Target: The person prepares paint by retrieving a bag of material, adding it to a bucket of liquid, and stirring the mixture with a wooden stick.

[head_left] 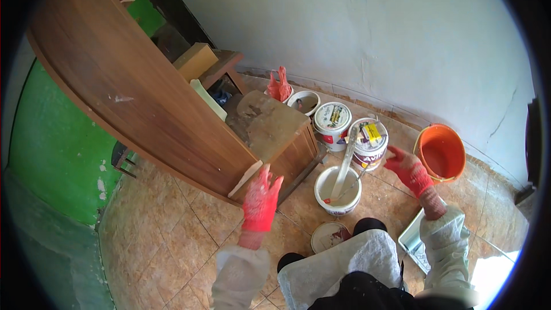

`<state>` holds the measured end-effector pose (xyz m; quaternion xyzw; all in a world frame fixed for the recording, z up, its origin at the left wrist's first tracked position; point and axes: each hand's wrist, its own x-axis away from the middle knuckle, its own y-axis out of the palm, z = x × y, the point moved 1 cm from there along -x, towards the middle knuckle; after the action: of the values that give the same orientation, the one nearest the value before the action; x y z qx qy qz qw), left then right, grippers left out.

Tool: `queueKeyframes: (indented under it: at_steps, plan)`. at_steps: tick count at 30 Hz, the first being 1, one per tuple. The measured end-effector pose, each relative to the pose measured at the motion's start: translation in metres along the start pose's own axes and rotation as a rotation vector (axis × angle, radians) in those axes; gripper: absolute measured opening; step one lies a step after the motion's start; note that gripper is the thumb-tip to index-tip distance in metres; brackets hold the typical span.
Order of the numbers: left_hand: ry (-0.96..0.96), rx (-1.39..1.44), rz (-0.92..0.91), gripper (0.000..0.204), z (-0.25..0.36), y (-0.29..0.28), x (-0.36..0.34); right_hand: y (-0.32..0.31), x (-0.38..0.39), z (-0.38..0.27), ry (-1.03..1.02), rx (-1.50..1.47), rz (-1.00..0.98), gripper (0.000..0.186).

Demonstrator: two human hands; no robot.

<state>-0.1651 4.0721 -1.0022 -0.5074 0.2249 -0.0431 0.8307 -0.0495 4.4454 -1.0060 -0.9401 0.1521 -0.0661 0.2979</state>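
My left hand point(261, 202), in a red work glove with a white-smeared palm side, is held up with fingers apart beside the lower end of a large brown wooden panel point(155, 97). Nothing shows in it. My right hand point(410, 169), also red-gloved, hovers between a lidded white bucket point(367, 152) and an orange bucket point(441, 152), its fingers apart and holding nothing visible. In front of me stands an open white bucket point(338, 209) of pale material. A long whitish stick point(343, 163) leans in it, along with a thin tool whose tip is red.
A second lidded bucket point(333, 123), an open bucket point(304, 103) and a red plastic bag point(279, 86) line the wall. A dusty wooden cabinet point(275, 129) adjoins the panel. A round lid point(330, 237) and a paint tray point(414, 241) lie on the tiled floor.
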Motion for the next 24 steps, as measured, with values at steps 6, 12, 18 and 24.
queueKeyframes:
  at_steps: [6, 12, 18, 24]
  plan:
    - [0.074, -0.013, 0.206, 0.051, -0.011, 0.089, -0.239, 0.02, -0.293, -0.13, -0.195, -0.154, -0.179, 0.077]
    - [-0.034, -0.117, 0.194, 0.06, -0.057, 0.161, -0.472, 0.111, -0.713, -0.179, -0.072, -0.02, -0.104, 0.097]
    - [-0.131, -0.103, 0.027, 0.056, -0.105, 0.196, -0.633, 0.244, -1.027, -0.184, 0.171, -0.046, 0.003, 0.107]
    - [-0.203, 0.002, -0.106, 0.055, -0.174, 0.221, -0.715, 0.368, -1.218, -0.18, 0.015, 0.253, 0.344, 0.107]
